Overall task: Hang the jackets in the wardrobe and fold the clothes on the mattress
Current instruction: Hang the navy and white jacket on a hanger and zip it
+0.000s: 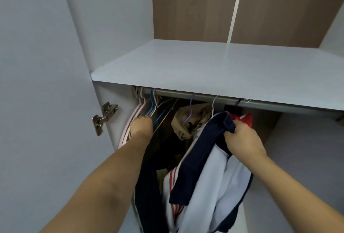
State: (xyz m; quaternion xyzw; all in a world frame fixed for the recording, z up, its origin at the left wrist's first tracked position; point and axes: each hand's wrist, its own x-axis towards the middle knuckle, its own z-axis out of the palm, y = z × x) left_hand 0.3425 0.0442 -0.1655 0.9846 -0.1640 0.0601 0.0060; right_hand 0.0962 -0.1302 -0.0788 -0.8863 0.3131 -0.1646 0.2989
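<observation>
1. While the right hand (242,139) grips the navy collar of the jacket (214,176), fingers curled round the cloth, the left hand (141,125) reaches into the bunch of empty hangers (130,121) at the left end of the rail (186,95). Its fingers appear closed on one, though the fingertips are hidden.
2. Location: the jacket hangs from the right hand in front of the open wardrobe, below the shelf (204,68). It is not yet on a hanger.
3. Risk: the hangers sit packed together and may tangle, so that pulling one could drag its neighbours along or off the rail.
4. Risk: the jacket is held by one point only. It may slip or twist, making the sleeves hard to find.
5. Risk: a tan garment (188,121) and dark clothes crowd the rail, so the new hook may snag them.
6. Materials: the jacket is soft, limp cloth, white and navy with red stripes. The hangers are thin, curved, pink, blue and white. The rail is smooth grey metal. The shelf is flat, matt white board. A metal hinge (103,116) is fixed to the left panel.
</observation>
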